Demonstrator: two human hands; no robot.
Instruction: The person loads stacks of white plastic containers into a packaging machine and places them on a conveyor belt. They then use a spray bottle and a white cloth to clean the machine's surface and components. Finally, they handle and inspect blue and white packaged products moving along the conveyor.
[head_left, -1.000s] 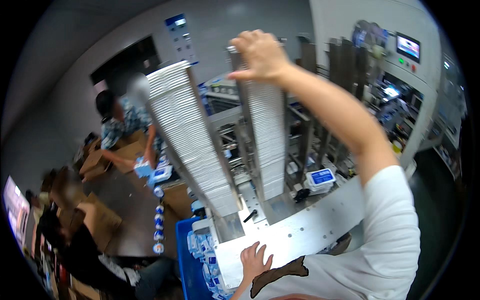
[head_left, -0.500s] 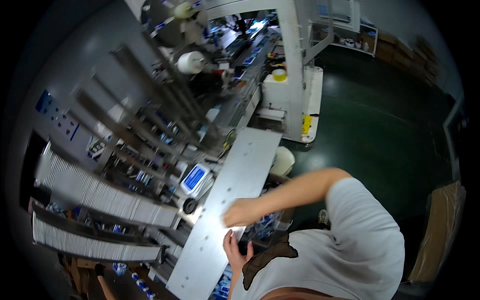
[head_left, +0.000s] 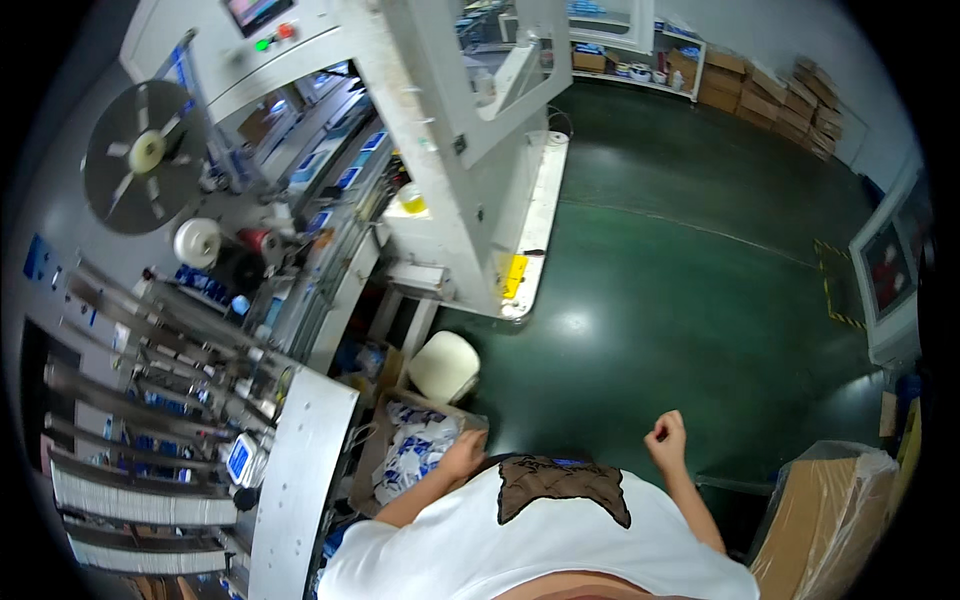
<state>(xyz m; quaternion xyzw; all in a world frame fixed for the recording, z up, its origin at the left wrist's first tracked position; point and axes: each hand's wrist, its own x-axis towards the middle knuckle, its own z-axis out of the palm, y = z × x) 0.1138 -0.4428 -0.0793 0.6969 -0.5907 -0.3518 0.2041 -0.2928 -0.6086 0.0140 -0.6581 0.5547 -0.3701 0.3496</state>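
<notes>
My left hand hangs with its fingers curled in, beside the rim of a cardboard box. White and blue film scraps fill that box. No object shows in the hand. Out to the right, my right hand is raised over the green floor, its fingers curled into a loose fist with nothing visible inside. A long metal plate lies left of the box, apart from both hands. Beyond it rests a stack of white packs with blue labels.
A cream stool stands just beyond the box. The white machine frame rises ahead, with a conveyor to its left. Stacked white sheets sit in racks at far left. A plastic-wrapped carton stands at near right; more cartons line the back.
My view and body have turned right, away from the metal plate. Both hands have left the plate; the right one has swung out to my right side.
</notes>
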